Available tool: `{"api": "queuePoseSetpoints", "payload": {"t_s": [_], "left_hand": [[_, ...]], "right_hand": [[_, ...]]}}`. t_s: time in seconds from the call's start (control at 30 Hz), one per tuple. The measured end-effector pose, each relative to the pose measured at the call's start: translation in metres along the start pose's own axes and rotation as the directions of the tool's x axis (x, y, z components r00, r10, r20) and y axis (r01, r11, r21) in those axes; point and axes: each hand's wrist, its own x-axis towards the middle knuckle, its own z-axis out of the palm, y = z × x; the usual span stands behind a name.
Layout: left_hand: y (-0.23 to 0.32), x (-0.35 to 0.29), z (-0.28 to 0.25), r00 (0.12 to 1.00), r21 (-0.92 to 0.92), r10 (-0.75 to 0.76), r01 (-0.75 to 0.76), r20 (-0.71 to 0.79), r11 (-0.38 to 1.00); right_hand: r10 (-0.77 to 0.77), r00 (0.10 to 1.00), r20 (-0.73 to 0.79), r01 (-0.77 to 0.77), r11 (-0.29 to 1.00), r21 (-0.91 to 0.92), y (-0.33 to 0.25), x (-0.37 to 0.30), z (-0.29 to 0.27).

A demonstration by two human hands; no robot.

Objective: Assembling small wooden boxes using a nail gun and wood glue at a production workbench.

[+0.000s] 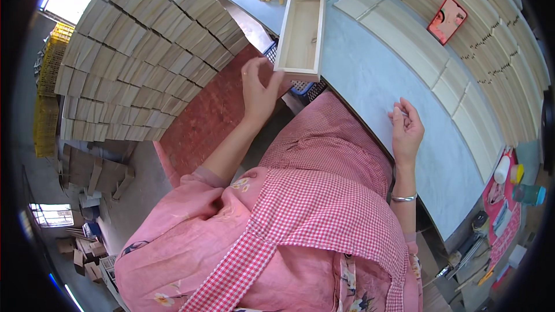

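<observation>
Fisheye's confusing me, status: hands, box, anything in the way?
Left hand near wooden box, contact unclear. Right hand curled over blue tabletop. Box open-topped, overhanging tabletop edge. Nothing visible between left hand and box.

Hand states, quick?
Left hand: open, fingers bent, by the near-left corner of the wooden box; contact unclear.
Right hand: loosely curled by the pale blue tabletop; can't tell if it pinches something small.

A: Right side?
B: 1 red-pink phone (pixel 447 21), beyond and right of the right fingers (pixel 408 107). 1 teal-capped jar (pixel 527 195) plus 1 white bottle (pixel 502 170), well right of them.
A: Left?
B: Yellow mesh crates (pixel 46 127), far left of the left fingers (pixel 250 69). 1 window (pixel 52 215), same side, lower in view.
</observation>
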Motion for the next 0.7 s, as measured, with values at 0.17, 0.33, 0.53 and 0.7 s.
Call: {"api": "queuePoseSetpoints", "payload": {"t_s": [0.17,0.33,0.53,0.7], "left_hand": [[0.02,0.019,0.002,0.811,0.719,0.494,-0.542,0.313,0.435],[0.032,0.039,0.0,0.917,0.635,0.218,-0.389,0.334,0.668],[0.145,0.032,-0.077,0.842,0.486,0.539,-0.463,-0.019,0.741],[0.202,0.08,-0.197,0.437,0.953,0.892,-0.204,-0.117,0.225]], "right_hand": [[0.028,0.999,-0.038,-0.029,0.999,-0.032,0.01,-0.001,0.001],[-0.096,0.995,-0.021,0.093,0.987,-0.135,0.028,-0.004,-0.006],[-0.123,0.992,0.003,0.122,0.983,-0.136,0.035,-0.012,-0.013],[-0.052,0.997,0.056,0.061,0.981,-0.181,0.022,-0.01,-0.011]]}}
